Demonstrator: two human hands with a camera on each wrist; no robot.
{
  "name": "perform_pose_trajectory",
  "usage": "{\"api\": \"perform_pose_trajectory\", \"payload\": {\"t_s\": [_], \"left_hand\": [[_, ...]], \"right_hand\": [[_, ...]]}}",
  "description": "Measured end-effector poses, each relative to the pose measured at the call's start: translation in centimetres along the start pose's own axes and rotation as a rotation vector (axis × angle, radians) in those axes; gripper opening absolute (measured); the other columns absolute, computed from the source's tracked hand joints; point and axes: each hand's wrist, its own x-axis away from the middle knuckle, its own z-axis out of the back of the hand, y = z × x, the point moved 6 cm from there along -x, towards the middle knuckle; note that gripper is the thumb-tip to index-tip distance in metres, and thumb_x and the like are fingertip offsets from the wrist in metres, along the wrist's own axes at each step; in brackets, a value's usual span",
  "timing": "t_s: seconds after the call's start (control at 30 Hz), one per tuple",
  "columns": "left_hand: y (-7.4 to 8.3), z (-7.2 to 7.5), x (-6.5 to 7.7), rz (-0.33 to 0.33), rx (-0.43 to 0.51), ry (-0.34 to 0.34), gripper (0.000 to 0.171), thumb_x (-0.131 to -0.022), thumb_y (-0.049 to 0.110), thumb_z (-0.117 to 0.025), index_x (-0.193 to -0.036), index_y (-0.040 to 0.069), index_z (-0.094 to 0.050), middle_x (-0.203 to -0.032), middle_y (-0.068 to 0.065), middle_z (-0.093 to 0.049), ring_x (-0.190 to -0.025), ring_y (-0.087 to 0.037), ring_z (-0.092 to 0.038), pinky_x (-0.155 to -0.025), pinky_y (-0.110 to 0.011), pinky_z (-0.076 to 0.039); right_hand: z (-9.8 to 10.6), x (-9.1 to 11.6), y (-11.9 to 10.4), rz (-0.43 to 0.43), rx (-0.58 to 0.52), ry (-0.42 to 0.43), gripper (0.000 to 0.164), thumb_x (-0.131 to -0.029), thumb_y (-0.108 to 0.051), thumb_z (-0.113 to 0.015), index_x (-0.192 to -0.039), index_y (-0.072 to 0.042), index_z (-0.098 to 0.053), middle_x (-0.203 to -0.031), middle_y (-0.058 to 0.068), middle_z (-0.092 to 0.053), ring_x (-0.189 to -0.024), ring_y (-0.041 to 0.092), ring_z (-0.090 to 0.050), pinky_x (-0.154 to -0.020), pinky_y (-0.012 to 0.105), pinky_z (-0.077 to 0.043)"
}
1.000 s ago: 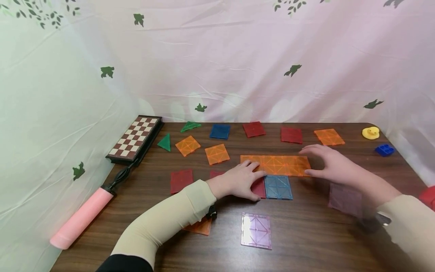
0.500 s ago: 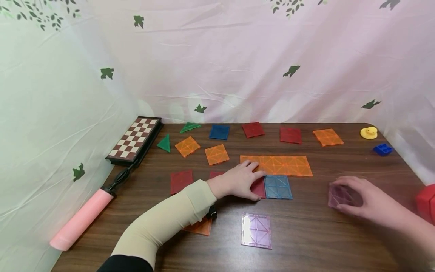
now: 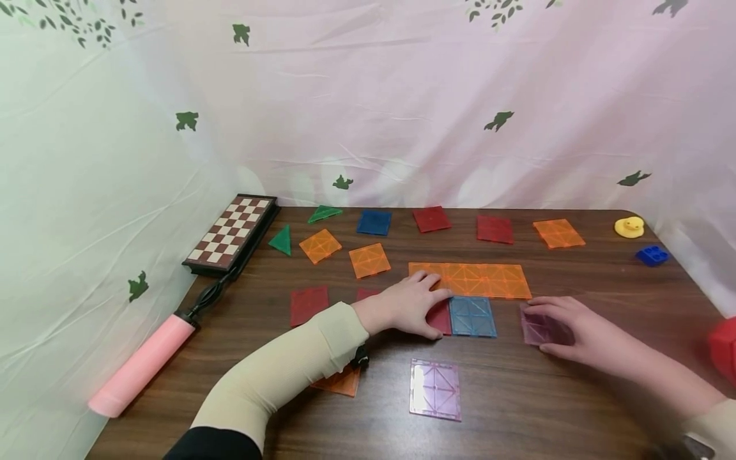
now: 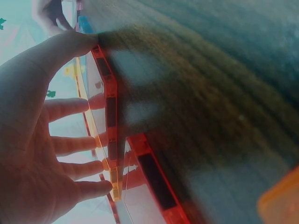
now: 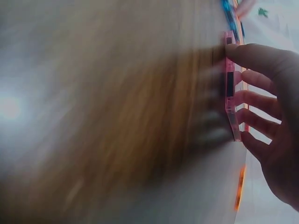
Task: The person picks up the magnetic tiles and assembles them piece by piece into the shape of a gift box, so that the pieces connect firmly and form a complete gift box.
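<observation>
My left hand point(image 3: 405, 306) rests with spread fingers over a red magnetic tile point(image 3: 440, 317), partly hiding it. The left wrist view shows the thumb touching that tile's near edge. Joined against its right side is a light-blue square tile point(image 3: 473, 316). An orange row of tiles point(image 3: 489, 280) lies along their far side, with some left fingertips over it. Farther right, my right hand point(image 3: 581, 332) holds a purple square tile point(image 3: 535, 327) between thumb and fingers, flat and a small gap from the blue one. The right wrist view shows the thumb on the purple tile's edge point(image 5: 230, 84).
Another purple tile point(image 3: 435, 390) lies in front. Loose red, blue, orange and green tiles are spread around, including a red square point(image 3: 309, 305). A chessboard box point(image 3: 232, 231) and pink-handled pump point(image 3: 144, 367) stand left; a yellow duck point(image 3: 629, 227), blue brick point(image 3: 652, 255) and red object point(image 3: 724, 348) are right.
My right hand left the right end of the orange row, came back to the purple tile and slid it left toward the blue one. My left hand stayed put.
</observation>
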Motion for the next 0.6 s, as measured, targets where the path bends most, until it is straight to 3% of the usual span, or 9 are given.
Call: {"api": "perform_pose_trajectory", "payload": {"t_s": [0.2, 0.43, 0.6], "left_hand": [[0.0, 0.0, -0.1, -0.007, -0.010, 0.002, 0.082, -0.090, 0.063, -0.066, -0.158, 0.025, -0.039, -0.162, -0.012, -0.031, -0.146, -0.031, -0.030, -0.114, -0.042, -0.035], [0.0, 0.0, -0.2, 0.000, -0.017, 0.003, 0.082, -0.089, 0.063, -0.066, -0.158, 0.026, -0.039, -0.162, -0.012, -0.031, -0.146, -0.032, -0.030, -0.115, -0.041, -0.034], [-0.2, 0.1, -0.1, -0.013, 0.016, -0.009, 0.082, -0.090, 0.063, -0.066, -0.158, 0.025, -0.039, -0.163, -0.012, -0.029, -0.147, -0.032, -0.028, -0.116, -0.040, -0.032]], "right_hand": [[-0.7, -2.1, -1.8, 0.080, -0.024, -0.037, 0.062, -0.077, -0.027, -0.091, -0.134, -0.021, -0.066, -0.133, 0.000, -0.060, -0.117, 0.020, -0.055, -0.090, 0.043, -0.055], [-0.9, -3.6, -2.7, 0.157, -0.035, -0.008, 0.061, -0.073, -0.020, -0.093, -0.129, -0.024, -0.069, -0.132, -0.003, -0.059, -0.114, 0.014, -0.053, -0.088, 0.038, -0.056], [-1.1, -4.1, -2.6, 0.160, -0.037, 0.010, 0.067, -0.068, -0.022, -0.096, -0.129, -0.023, -0.068, -0.131, -0.001, -0.059, -0.113, 0.014, -0.048, -0.086, 0.039, -0.055]]}}
